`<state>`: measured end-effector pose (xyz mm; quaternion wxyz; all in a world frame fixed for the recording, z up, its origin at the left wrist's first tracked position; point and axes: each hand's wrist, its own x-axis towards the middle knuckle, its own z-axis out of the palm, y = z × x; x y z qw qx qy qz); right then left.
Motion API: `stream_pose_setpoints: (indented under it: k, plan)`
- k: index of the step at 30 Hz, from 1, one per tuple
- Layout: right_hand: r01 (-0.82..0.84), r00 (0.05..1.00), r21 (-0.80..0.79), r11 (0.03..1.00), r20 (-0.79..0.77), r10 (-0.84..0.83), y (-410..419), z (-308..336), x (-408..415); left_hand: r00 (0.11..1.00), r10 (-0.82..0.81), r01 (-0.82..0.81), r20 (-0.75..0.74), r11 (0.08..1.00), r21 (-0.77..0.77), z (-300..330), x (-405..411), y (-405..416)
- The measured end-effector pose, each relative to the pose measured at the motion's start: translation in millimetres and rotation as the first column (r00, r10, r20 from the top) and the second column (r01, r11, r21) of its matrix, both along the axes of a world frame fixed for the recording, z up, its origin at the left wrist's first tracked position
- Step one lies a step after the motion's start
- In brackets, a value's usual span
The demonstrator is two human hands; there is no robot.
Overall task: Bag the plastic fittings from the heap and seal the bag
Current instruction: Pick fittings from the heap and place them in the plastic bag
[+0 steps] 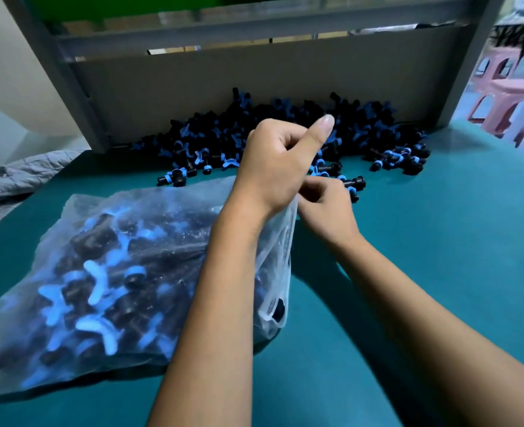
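Risk of spillage stands foremost in the head view, the only one supplied: the clear, filmy plastic bag (pixel 106 272), lying on its side on the near left of the teal work table (pixel 439 241), is well filled with black-and-blue plastic fittings, and its mouth is gathered up between the two hands near the middle of the scene. The left hand (pixel 279 161) is clenched around the bunched neck of the bag with the thumb raised; the right hand (pixel 325 201), just beside and below it, has its fingers curled at the same neck, though whether it pinches film or a tie I cannot tell. In my judgement a loose gather or a slipped grip would let the neck open, and one dark fitting sitting in the slack fold near the mouth could drop out. The thin film may also tear over the fittings' hard edges if pulled tight. Count: one bag; two hands; one heap of loose black-and-blue fittings (pixel 285 134) at the far side against a grey board (pixel 223 81), too many to number; pink plastic stools (pixel 507 87) far right, number unclear.
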<state>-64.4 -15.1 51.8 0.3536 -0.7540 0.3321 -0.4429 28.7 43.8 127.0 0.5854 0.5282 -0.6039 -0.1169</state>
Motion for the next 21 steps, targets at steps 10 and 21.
stream_pose_setpoints:
  k: [10, 21]
  plan:
    - [0.25, 0.643, -0.256, 0.934, -0.677, -0.358, -82.1, -51.2, -49.2, 0.96, -0.003, -0.164, 0.279, 0.803, 0.572, -61.8, 9.5, -18.3]
    - [0.154, 0.971, 0.261, 0.953, 0.139, -0.195, -47.6, -39.0, -71.3, 0.983, 0.178, -0.173, 0.042, 0.831, 0.528, -76.8, 13.4, -24.9]
